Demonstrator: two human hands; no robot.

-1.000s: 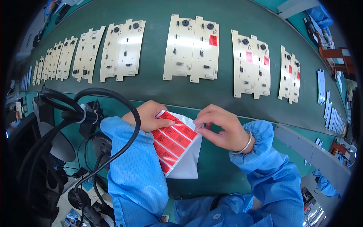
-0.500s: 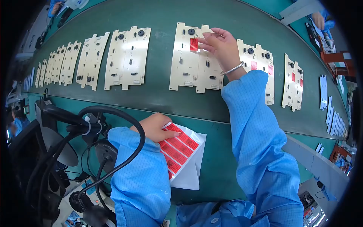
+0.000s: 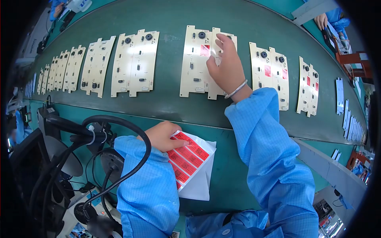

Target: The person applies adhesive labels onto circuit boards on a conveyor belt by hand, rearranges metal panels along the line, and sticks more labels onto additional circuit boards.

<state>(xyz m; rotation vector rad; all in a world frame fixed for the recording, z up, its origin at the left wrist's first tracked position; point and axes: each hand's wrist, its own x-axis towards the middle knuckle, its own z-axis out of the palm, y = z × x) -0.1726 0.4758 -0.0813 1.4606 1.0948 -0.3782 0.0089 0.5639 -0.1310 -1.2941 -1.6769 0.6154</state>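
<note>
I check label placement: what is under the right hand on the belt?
The right hand lies on a cream circuit board beside its red label. The board part beneath the palm is hidden.

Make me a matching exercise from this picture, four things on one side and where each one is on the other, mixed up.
Things:
1. left hand
2. right hand
3. red label
4. black cable

Places:
A. looping over the left sleeve
B. stuck on the middle circuit board
C. resting on the label sheet
D. flat on the middle circuit board, beside the red label

Pairs: 1-C, 2-D, 3-B, 4-A
</note>
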